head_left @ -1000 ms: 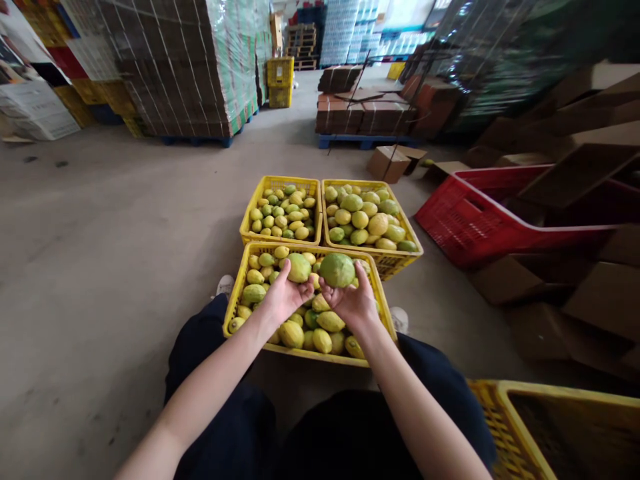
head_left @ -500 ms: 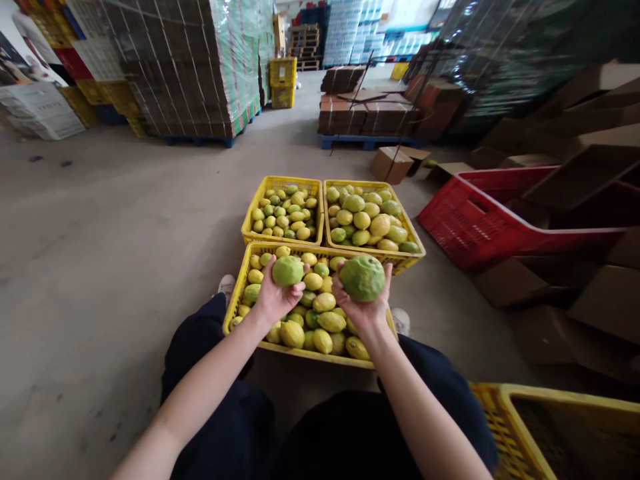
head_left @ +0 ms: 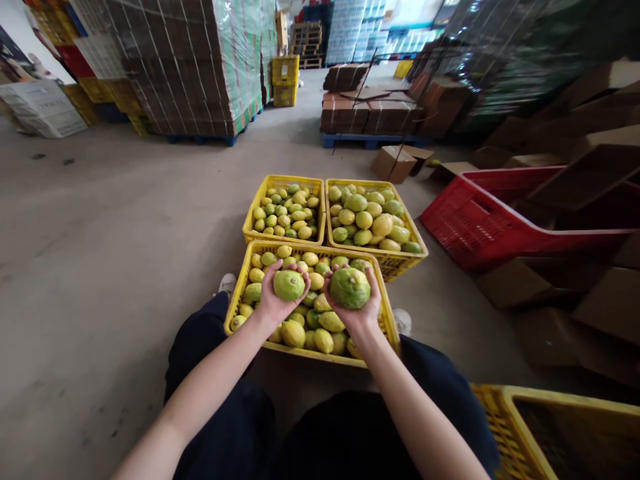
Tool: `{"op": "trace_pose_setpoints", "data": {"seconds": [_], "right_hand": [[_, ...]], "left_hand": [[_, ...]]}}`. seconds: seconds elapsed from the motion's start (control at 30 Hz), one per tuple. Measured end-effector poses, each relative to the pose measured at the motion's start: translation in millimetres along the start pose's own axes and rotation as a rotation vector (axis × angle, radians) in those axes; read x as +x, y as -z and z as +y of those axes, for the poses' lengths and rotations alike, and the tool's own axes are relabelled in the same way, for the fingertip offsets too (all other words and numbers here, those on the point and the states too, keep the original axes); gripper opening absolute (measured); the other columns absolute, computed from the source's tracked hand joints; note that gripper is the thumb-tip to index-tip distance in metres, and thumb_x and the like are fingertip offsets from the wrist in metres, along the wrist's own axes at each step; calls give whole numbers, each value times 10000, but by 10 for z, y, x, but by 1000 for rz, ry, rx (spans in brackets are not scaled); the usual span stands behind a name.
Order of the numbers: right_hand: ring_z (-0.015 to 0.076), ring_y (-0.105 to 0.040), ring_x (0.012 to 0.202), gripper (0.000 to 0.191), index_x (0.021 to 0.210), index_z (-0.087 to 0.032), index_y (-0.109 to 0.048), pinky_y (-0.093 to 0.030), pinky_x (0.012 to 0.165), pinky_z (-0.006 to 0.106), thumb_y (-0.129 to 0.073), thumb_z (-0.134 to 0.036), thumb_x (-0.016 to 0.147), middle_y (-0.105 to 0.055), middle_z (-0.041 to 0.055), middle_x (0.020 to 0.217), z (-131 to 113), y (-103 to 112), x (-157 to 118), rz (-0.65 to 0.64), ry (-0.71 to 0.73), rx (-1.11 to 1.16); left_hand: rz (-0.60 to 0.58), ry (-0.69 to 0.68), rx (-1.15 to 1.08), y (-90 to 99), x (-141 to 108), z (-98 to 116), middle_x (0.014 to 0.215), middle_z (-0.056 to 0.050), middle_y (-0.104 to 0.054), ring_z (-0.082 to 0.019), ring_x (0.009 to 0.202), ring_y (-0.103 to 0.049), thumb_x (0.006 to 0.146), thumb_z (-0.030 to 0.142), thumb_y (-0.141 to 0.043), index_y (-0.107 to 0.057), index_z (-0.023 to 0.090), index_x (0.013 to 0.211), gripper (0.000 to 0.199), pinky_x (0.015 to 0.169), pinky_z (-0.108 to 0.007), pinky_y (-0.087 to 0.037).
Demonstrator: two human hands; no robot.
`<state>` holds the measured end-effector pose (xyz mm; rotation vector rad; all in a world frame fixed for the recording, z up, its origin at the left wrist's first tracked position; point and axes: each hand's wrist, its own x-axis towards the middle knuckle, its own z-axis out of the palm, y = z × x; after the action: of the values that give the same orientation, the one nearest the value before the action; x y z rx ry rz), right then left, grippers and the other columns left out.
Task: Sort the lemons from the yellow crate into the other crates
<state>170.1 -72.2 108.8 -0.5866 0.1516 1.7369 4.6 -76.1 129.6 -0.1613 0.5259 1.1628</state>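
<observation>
My left hand (head_left: pixel 271 308) cups a smooth green lemon (head_left: pixel 289 285) from beneath, fingers curled around it. In my right hand (head_left: pixel 365 316) lies a bigger, bumpier green lemon (head_left: pixel 350 288), its stem end showing on top. Both hands are raised side by side over the near yellow crate (head_left: pixel 313 357), which is full of yellow and green lemons (head_left: pixel 331 322). Behind it stand two more yellow crates: smaller lemons (head_left: pixel 283 221) fill the left one (head_left: pixel 251 215), larger lemons (head_left: pixel 383 225) the right one (head_left: pixel 400 262).
To the right, a red crate (head_left: pixel 463 217) holds cardboard, with loose boxes (head_left: pixel 520 287) around it. Another yellow crate (head_left: pixel 530 395) stands at my lower right. Wrapped pallet stacks (head_left: pixel 175 73) and flattened cartons (head_left: pixel 370 115) stand on the floor beyond.
My right hand has moved left and slightly down with its lemon, which has turned to show its stem end. My left hand has dropped slightly, its lemon turned too.
</observation>
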Motion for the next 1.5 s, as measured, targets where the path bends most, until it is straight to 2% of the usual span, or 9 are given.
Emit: {"op": "trace_pose_setpoints", "data": {"seconds": [0.17, 0.37, 0.5, 0.63, 0.77, 0.87, 1.07, 1.27, 1.5], "right_hand": [[202, -686, 728, 138, 812, -219, -647, -608, 631, 349, -640, -356, 802, -730, 43, 814, 12, 41, -12, -103, -56, -48], [206, -674, 653, 124, 742, -207, -633, -601, 609, 367, -614, -323, 781, -700, 42, 739, 87, 85, -18, -205, -91, -147], [214, -688, 640, 116, 738, -190, -646, -602, 594, 358, -638, -305, 752, -715, 61, 740, 116, 80, -15, -176, -83, -162], [229, -710, 666, 118, 790, -186, -662, -624, 633, 393, -614, -294, 784, -742, 76, 772, 128, 72, -1, -96, -86, -145], [247, -732, 704, 169, 860, -173, -675, -641, 694, 443, -568, -302, 839, -762, 96, 797, 144, 57, 26, -6, -92, -116], [253, -746, 741, 193, 909, -163, -678, -644, 725, 441, -579, -321, 859, -774, 103, 819, 155, 47, 48, 2, -107, -111], [238, -758, 826, 219, 1019, -158, -684, -620, 865, 447, -667, -254, 823, -793, 93, 925, 148, 123, 100, -111, -108, -182], [234, -734, 1011, 363, 1151, -260, -660, -585, 936, 456, -722, -225, 796, -786, 27, 1040, 127, 241, 131, -321, -95, -283], [229, -732, 1041, 670, 1313, -333, -582, -617, 881, 389, -767, -145, 696, -738, 9, 1210, 160, 186, 69, -426, -37, -361]], "left_hand": [[29, 41, 114, 65, -41, 80, 578, -25, -581, -145, 567, -615, 903, 251, -516, -549, 165, 583, 333, 560, -263, -544], [42, 45, 154, 123, -95, 146, 545, -33, -564, -148, 524, -595, 910, 237, -453, -530, 166, 540, 384, 516, -259, -530], [83, 42, 72, 138, -65, 130, 571, -36, -595, -153, 558, -635, 904, 221, -461, -552, 163, 591, 331, 554, -265, -565], [188, -49, -44, 138, 6, 94, 662, -37, -661, -165, 637, -690, 890, 197, -494, -608, 156, 743, 191, 608, -274, -598], [282, -94, 8, 137, 95, 63, 733, -64, -698, -200, 672, -708, 918, 249, -518, -643, 142, 907, 165, 603, -300, -614], [273, -66, 33, 129, 142, 37, 791, -86, -715, -203, 702, -715, 933, 278, -555, -647, 122, 999, 193, 627, -294, -625], [188, -19, 26, 69, 114, 6, 838, -105, -717, -178, 703, -718, 955, 294, -580, -646, 93, 1099, 256, 594, -222, -622], [192, 40, -53, 6, 45, 95, 875, -128, -703, -172, 756, -725, 975, 319, -566, -632, 86, 1136, 290, 503, -122, -569], [153, 56, -14, 48, 16, 170, 832, -75, -697, -85, 520, -616, 987, 388, -540, -617, 98, 1209, 373, 443, -131, -536]]}}
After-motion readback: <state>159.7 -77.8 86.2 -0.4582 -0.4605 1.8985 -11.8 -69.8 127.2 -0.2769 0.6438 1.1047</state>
